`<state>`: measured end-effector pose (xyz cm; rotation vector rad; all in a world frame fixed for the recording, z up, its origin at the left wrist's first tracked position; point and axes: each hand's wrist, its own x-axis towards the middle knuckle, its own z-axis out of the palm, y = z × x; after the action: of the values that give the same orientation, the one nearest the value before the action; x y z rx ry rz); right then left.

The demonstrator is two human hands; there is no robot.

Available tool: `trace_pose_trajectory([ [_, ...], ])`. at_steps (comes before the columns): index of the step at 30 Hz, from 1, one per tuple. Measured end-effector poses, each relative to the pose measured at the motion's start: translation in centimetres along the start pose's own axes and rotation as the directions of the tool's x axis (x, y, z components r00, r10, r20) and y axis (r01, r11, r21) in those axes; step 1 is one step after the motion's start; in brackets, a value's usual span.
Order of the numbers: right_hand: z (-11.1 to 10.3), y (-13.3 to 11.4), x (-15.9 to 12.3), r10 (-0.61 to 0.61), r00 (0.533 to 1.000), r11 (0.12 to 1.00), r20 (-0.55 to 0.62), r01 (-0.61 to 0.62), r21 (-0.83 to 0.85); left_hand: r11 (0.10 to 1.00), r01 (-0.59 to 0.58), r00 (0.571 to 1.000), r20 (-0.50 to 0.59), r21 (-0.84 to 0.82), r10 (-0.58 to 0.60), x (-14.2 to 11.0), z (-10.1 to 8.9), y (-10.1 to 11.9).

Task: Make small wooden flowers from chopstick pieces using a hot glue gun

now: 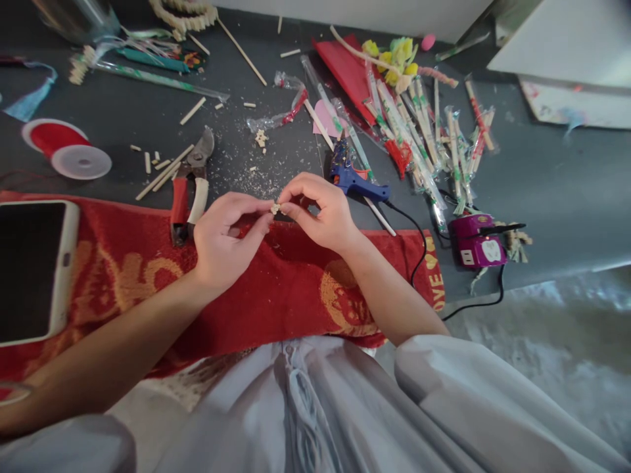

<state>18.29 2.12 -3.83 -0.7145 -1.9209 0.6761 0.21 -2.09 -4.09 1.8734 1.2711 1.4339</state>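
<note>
Between the fingertips of both hands is a small pale cluster of short stick pieces (275, 209), held just over the far edge of a red towel (296, 289). My left hand (229, 233) pinches it from the left with thumb and forefinger. From the other side, my right hand (318, 210) grips it with thumb and fingertips. Pruning shears (192, 184) with red and white handles lie left of my left hand. A blue glue gun (357, 177) rests beyond my right hand. A similar small cluster (261, 138) lies on the grey table among crumbs.
Cut sticks (165, 172) lie near a spool of red thread (62, 148). A tablet (37, 269) rests on the towel at left. Wrapped stick bundles (414, 131) and a red sheet (340, 72) fill the back right. A cord runs near a purple power block (477, 242).
</note>
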Motion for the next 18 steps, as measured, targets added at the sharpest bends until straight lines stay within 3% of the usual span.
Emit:
trace_pose_trajectory([
  [18, -0.29, -0.38, -0.04, -0.020, 0.998, 0.999, 0.060, 0.018, 0.044, 1.000, 0.003, 1.000, -0.026, -0.008, -0.004, 0.23, 0.10, -0.17],
])
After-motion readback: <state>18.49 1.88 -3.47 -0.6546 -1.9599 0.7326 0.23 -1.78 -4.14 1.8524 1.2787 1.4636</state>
